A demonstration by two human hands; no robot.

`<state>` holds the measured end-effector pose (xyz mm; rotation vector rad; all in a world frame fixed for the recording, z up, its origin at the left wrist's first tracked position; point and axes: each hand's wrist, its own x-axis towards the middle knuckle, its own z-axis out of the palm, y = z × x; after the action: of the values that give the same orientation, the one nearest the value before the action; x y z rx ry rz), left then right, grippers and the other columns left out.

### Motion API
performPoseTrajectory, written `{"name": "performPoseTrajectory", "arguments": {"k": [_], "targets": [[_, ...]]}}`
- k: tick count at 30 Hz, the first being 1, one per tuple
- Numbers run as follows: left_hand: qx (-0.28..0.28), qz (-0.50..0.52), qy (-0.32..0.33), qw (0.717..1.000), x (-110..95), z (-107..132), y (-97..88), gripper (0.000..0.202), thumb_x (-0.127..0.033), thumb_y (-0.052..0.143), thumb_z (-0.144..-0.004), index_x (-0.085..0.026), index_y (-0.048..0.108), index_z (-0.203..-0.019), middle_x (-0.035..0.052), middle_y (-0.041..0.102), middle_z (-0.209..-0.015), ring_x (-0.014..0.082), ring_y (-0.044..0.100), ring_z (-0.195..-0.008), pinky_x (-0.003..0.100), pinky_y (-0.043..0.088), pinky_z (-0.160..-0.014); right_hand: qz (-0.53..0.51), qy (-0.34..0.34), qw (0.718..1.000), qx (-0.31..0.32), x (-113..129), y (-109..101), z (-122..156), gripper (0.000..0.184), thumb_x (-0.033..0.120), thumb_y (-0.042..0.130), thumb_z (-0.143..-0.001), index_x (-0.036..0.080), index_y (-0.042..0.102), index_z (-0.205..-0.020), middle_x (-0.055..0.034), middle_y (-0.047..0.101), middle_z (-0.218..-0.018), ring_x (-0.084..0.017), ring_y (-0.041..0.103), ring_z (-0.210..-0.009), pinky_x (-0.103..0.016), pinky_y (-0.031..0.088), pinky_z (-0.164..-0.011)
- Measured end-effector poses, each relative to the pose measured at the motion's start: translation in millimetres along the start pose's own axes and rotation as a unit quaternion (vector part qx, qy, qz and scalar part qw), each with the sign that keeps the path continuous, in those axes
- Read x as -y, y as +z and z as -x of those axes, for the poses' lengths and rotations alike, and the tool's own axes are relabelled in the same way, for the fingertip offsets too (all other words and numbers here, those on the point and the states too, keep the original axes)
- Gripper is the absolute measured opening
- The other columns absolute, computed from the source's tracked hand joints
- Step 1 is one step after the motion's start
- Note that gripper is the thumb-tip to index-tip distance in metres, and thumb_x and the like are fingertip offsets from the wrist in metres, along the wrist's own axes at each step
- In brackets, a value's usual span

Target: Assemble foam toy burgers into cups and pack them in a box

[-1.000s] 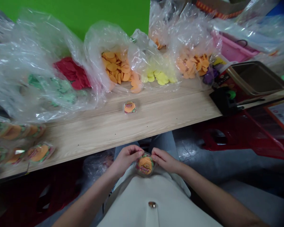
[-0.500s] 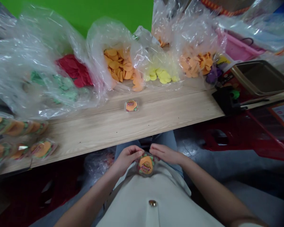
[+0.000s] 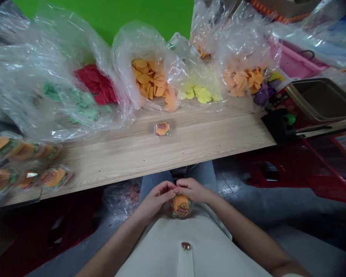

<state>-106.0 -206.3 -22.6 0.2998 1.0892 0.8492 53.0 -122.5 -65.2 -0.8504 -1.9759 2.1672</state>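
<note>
My left hand (image 3: 155, 199) and my right hand (image 3: 192, 190) meet above my lap, fingertips almost touching. Both pinch the top edge of a small clear packet (image 3: 181, 206) holding a round burger-like item in orange, green and red. Part of the packet's upper edge is hidden behind my fingers. A matching packet (image 3: 162, 129) lies alone on the light wooden table (image 3: 132, 157), beyond my hands. Several more packets (image 3: 54, 177) sit in a blurred group at the table's left end.
Open plastic bags along the table's far side hold orange discs (image 3: 148, 79), yellow discs (image 3: 200, 94), red pieces (image 3: 96, 84) and green pieces (image 3: 72, 100). A metal tray (image 3: 323, 99), pink container (image 3: 295, 63) and black object (image 3: 278, 126) stand at right.
My hands have drawn closer together over the packet, and its orange face now shows below my fingers. The whole scene has shifted slightly rightward in view.
</note>
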Motion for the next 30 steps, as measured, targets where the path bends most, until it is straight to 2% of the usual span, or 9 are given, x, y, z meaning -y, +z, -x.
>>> {"name": "performPoseTrajectory", "arguments": {"k": [3, 7, 9, 12, 15, 21, 24, 28, 30], "targets": [[0.01, 0.015, -0.019, 1.0, 7, 6, -1.6, 0.026, -0.032, 0.064, -0.072, -0.018, 0.056, -0.092, 0.0016, 0.06, -0.083, 0.0112, 0.055, -0.071, 0.023, 0.04, -0.066, -0.037, 0.025, 0.998, -0.034, -4, -2, 4, 0.04, 0.051, 0.047, -0.079, 0.017, 0.039, -0.06, 0.0065, 0.031, -0.055, -0.007, 0.029, -0.05, -0.019, 0.022, -0.044], [-0.046, -0.02, -0.016, 0.999, 18, 6, -1.8, 0.026, -0.032, 0.069, -0.065, -0.015, 0.053, -0.075, -0.0021, 0.058, -0.065, 0.0066, 0.049, -0.054, 0.019, 0.036, -0.055, -0.042, 0.037, 0.993, -0.102, -8, 0, 11, 0.039, 0.049, 0.048, -0.079, 0.017, 0.039, -0.059, 0.0062, 0.033, -0.055, -0.007, 0.03, -0.05, -0.019, 0.025, -0.045], [-0.066, -0.046, 0.003, 0.997, 19, 2, -1.3, 0.025, -0.033, 0.068, -0.067, -0.014, 0.052, -0.072, -0.002, 0.057, -0.062, 0.0064, 0.047, -0.052, 0.019, 0.035, -0.054, -0.044, 0.038, 0.99, -0.132, -10, 2, 13, 0.039, 0.049, 0.047, -0.079, 0.017, 0.039, -0.058, 0.0062, 0.032, -0.054, -0.007, 0.03, -0.05, -0.019, 0.025, -0.044], [-0.049, -0.099, 0.031, 0.993, 9, -9, -4.1, 0.021, -0.032, 0.064, -0.07, -0.014, 0.054, -0.072, -0.0004, 0.058, -0.063, 0.0079, 0.049, -0.056, 0.021, 0.036, -0.056, -0.071, 0.04, 0.979, -0.185, -12, 7, 14, 0.04, 0.051, 0.044, -0.08, 0.018, 0.037, -0.059, 0.0063, 0.031, -0.054, -0.007, 0.029, -0.049, -0.02, 0.024, -0.043], [-0.001, -0.165, 0.03, 0.986, -11, -19, -11.8, 0.019, -0.031, 0.063, -0.071, -0.013, 0.056, -0.073, 0.0, 0.058, -0.063, 0.0082, 0.048, -0.055, 0.021, 0.036, -0.057, -0.089, 0.035, 0.971, -0.219, -13, 10, 14, 0.04, 0.053, 0.043, -0.08, 0.018, 0.036, -0.061, 0.006, 0.032, -0.056, -0.007, 0.03, -0.051, -0.02, 0.026, -0.045], [0.071, -0.233, 0.02, 0.97, -39, -30, -22.6, 0.018, -0.031, 0.062, -0.071, -0.013, 0.058, -0.071, -0.0009, 0.055, -0.06, 0.0082, 0.046, -0.054, 0.021, 0.035, -0.054, -0.068, 0.021, 0.985, -0.159, -4, 2, 14, 0.037, 0.053, 0.044, -0.081, 0.019, 0.039, -0.067, 0.0064, 0.034, -0.057, -0.008, 0.03, -0.051, -0.019, 0.025, -0.046], [0.098, -0.223, 0.009, 0.97, -39, -30, -23.7, 0.019, -0.032, 0.061, -0.072, -0.013, 0.059, -0.074, 0.0006, 0.058, -0.063, 0.0095, 0.049, -0.056, 0.023, 0.037, -0.056, -0.08, 0.024, 0.99, -0.116, -4, 1, 16, 0.038, 0.055, 0.043, -0.081, 0.019, 0.038, -0.068, 0.0069, 0.033, -0.056, -0.007, 0.031, -0.05, -0.019, 0.026, -0.045], [0.122, -0.213, -0.005, 0.969, -33, -32, -24.3, 0.019, -0.031, 0.061, -0.072, -0.013, 0.059, -0.075, 0.0011, 0.059, -0.065, 0.0094, 0.05, -0.056, 0.023, 0.037, -0.056, -0.068, 0.025, 0.99, -0.12, -9, 1, 21, 0.04, 0.055, 0.04, -0.082, 0.018, 0.039, -0.067, 0.0066, 0.034, -0.056, -0.007, 0.032, -0.049, -0.018, 0.027, -0.044], [0.125, -0.217, -0.006, 0.968, -33, -35, -24.1, 0.018, -0.031, 0.062, -0.072, -0.013, 0.059, -0.074, 0.0001, 0.058, -0.063, 0.0089, 0.049, -0.055, 0.022, 0.037, -0.055, -0.067, 0.044, 0.992, -0.093, -9, -6, 22, 0.039, 0.055, 0.04, -0.082, 0.019, 0.039, -0.068, 0.0071, 0.035, -0.054, -0.007, 0.035, -0.047, -0.018, 0.029, -0.043]]}}
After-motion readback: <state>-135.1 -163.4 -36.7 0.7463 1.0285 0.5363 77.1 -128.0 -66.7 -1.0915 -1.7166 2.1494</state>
